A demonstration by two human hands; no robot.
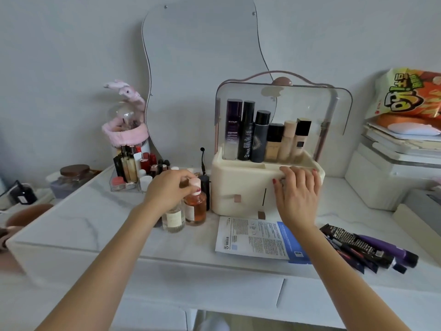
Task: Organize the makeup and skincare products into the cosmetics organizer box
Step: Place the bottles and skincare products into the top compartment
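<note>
Left hand: the left hand (170, 187), left of centre in the frame, reaches into the cluster of loose bottles; its fingers curl down around the pink cap of the amber bottle (196, 206), probably to lift it by the neck.
Right hand: the right hand (298, 187) lies flat on the front top edge of the cosmetics organizer box (241, 187), fingers straight and slightly spread, pressing rather than gripping; I judge it steadies the box while the other hand fetches.
Organizer box: cream body at centre right on the table (95, 216), clear lid swung up and back, so the top tray is open from the front and above.
Already stowed: a row of tall bottles (248, 132) fills the back of the tray, upright and touching one another.
Still loose: a clear perfume bottle (173, 219) just beside the amber one, a face-mask sachet (260, 237) flat in front of the box, dark tubes and sachets (365, 247) at lower right.
Open room: the front strip of the tray looks free; the raised lid and the standing row limit height at the back.
Edges: the sachet and dark tubes lie near the table's front edge; a lipstick rack (133, 168) crowds the left hand's far side.
</note>
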